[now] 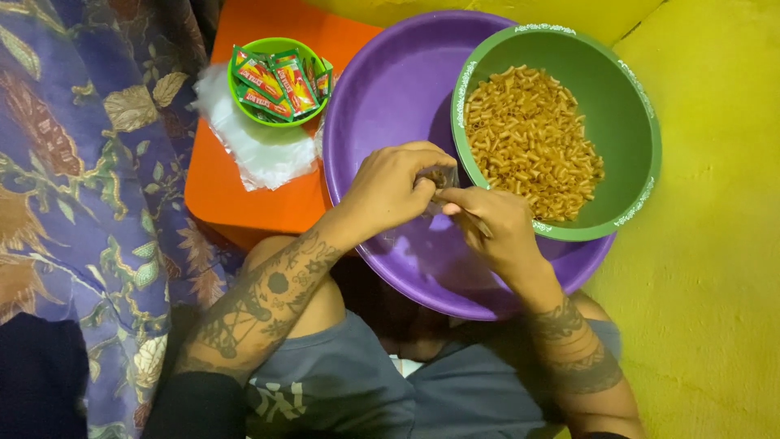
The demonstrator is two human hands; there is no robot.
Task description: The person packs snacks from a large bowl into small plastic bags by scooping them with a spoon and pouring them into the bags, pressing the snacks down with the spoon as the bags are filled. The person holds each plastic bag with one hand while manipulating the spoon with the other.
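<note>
Around us: orange stool point(244, 203) at upper left w/ a small green bowl point(279, 47) of red-and-green sachets point(276, 84) on it, and a stack of clear plastic bags point(260, 146) just beside that bowl. Patterned purple cloth point(89, 162) hangs along the left; yellow floor point(715, 244) on the right. Big purple basin point(390, 89) sits in front of our knees, and a green bowl point(630, 106) of dry macaroni point(532, 138) rests inside it, toward its right. Nothing blocks our hands.

Our left hand point(390, 191) and right hand point(491, 223) meet over the basin, just left of the macaroni bowl. Both pinch a small clear bag point(443, 179) between them, fingers curled tight on it. The bag is mostly hidden by fingers, so we can't tell its long axis or which way its mouth points.
</note>
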